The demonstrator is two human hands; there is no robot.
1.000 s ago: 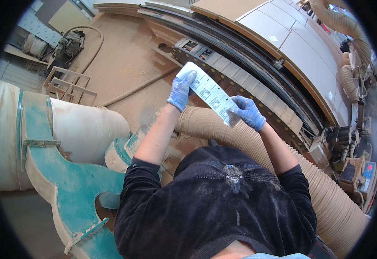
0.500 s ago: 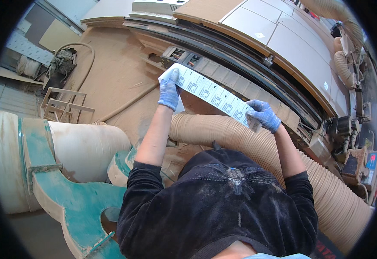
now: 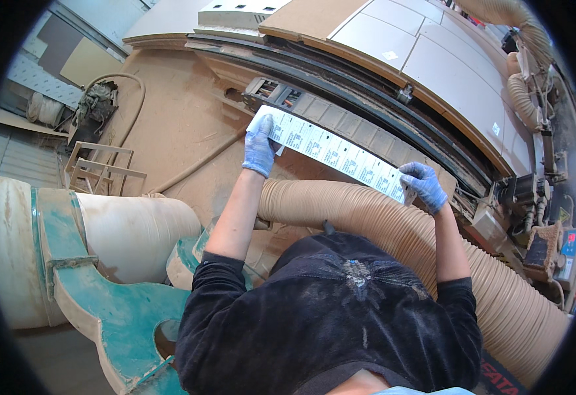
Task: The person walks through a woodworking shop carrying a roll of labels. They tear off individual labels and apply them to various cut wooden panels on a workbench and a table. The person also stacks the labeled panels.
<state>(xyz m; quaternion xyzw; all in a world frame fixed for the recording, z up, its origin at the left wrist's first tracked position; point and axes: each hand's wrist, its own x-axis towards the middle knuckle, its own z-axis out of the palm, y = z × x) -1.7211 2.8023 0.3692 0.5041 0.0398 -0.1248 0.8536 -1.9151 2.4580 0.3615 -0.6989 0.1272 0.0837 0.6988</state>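
Observation:
A long white strip of printed labels (image 3: 334, 153) is stretched between my two gloved hands, slanting down to the right. My left hand (image 3: 260, 146), in a blue glove, grips its left end with the thumb on top. At the strip's right end, my right hand (image 3: 425, 186), also gloved in blue, pinches the edge between thumb and fingers. Some of the strip hangs behind my left hand. Small dark print blocks repeat along its face, and the strip is held above the cable chain (image 3: 347, 122) of a machine.
A thick ribbed beige hose (image 3: 360, 201) curves below my hands to the lower right. Beyond the black rails lie white cut panels (image 3: 452, 79) on a machine bed. To the left stand teal ducting (image 3: 123, 303), a white duct (image 3: 136, 227) and a small wooden frame (image 3: 97, 168) on the dusty floor.
My right hand has moved right and slightly down, and more of the label strip shows between my hands. My left hand has shifted very little.

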